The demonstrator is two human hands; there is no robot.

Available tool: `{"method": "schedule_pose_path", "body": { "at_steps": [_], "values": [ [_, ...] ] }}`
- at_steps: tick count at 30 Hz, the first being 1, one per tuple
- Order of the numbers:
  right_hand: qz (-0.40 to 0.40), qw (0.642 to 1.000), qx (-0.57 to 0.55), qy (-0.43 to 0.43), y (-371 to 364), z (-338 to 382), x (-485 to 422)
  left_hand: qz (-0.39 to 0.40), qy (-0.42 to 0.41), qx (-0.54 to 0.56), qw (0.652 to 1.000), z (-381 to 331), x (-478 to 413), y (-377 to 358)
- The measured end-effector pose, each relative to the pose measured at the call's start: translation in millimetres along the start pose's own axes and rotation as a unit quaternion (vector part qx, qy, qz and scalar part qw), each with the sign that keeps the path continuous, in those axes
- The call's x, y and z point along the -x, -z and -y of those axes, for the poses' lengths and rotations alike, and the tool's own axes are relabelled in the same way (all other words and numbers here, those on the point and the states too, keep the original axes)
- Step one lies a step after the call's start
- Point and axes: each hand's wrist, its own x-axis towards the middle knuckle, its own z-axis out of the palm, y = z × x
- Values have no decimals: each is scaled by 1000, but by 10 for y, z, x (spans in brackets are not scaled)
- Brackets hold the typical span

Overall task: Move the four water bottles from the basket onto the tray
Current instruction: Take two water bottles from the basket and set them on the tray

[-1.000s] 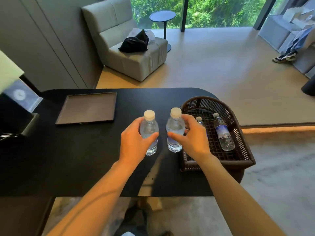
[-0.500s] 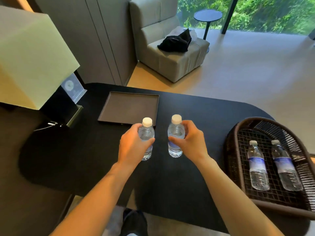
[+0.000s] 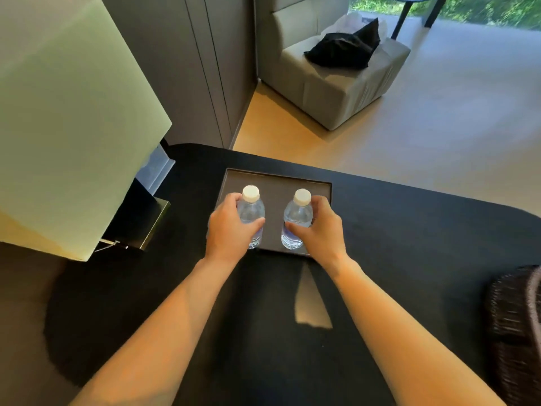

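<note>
Two clear water bottles with white caps stand upright over the near part of the flat brown tray (image 3: 278, 183). My left hand (image 3: 231, 230) grips the left bottle (image 3: 251, 210) around its body. My right hand (image 3: 320, 230) grips the right bottle (image 3: 297, 215) the same way. Whether the bottle bases touch the tray floor I cannot tell. The dark wicker basket (image 3: 515, 332) shows only as a corner at the right edge; its inside is out of view.
The black table (image 3: 409, 259) has a rounded far edge. A large pale lampshade (image 3: 64, 118) looms at the left above a dark lamp base (image 3: 143, 221). Beyond the table stand a grey armchair (image 3: 336, 80) and bare floor.
Both hands carried the bottles forward and left from the mid-table to over the tray. The view swung left, so the basket slid almost out of sight at the right.
</note>
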Motion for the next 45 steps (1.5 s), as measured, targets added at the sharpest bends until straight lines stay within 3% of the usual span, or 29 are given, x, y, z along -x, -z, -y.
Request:
{"method": "schedule_pose_path", "body": {
  "at_steps": [9,23,35,45],
  "values": [
    [-12,999,17,24,-696,227,-922,-24,4,18,1000,425,-980,-8],
    [-29,998,29,55,-988,435,-1513,-49,-42,55,996,516,-1648,-85],
    [-25,999,25,41,-1044,462,-1556,-46,-45,43,997,510,-1653,-93],
    [20,997,72,10,-649,201,-990,-38,41,-2,998,280,-1002,-93]
  ]
}}
